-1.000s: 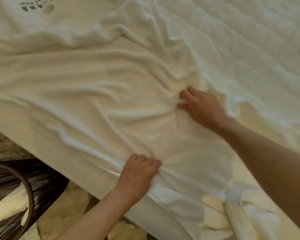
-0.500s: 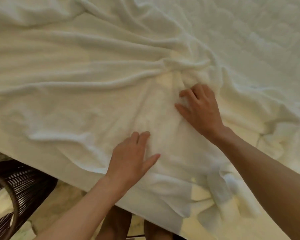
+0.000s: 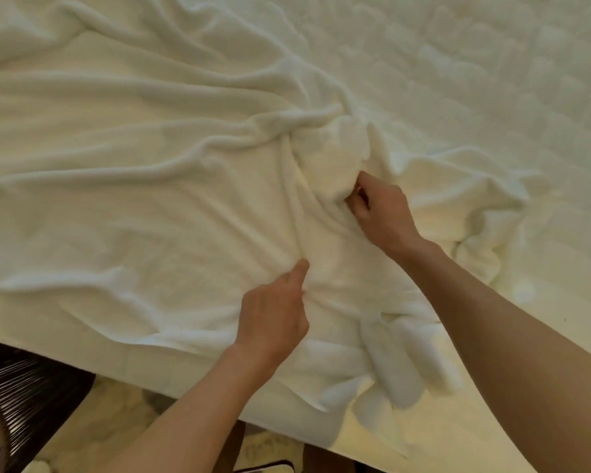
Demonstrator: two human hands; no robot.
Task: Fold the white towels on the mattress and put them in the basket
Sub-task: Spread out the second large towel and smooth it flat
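Note:
A large white towel lies rumpled over the near part of the quilted mattress, its folds running toward the middle. My right hand grips a bunched fold of the towel near its centre, fingers curled into the cloth. Closer to me, my left hand pinches another fold of the same towel between thumb and curled fingers. A crumpled end of the towel hangs by the mattress edge at lower right. The dark woven basket shows at the bottom left, below the mattress edge.
The mattress edge runs diagonally from left to lower right. Beneath it is a pale patterned floor. My feet show at the bottom centre. Bare quilted mattress stretches to the upper right.
Both hands lay flatter on the towel half a second ago; now their fingers have curled and gathered folds of cloth. The view has shifted slightly.

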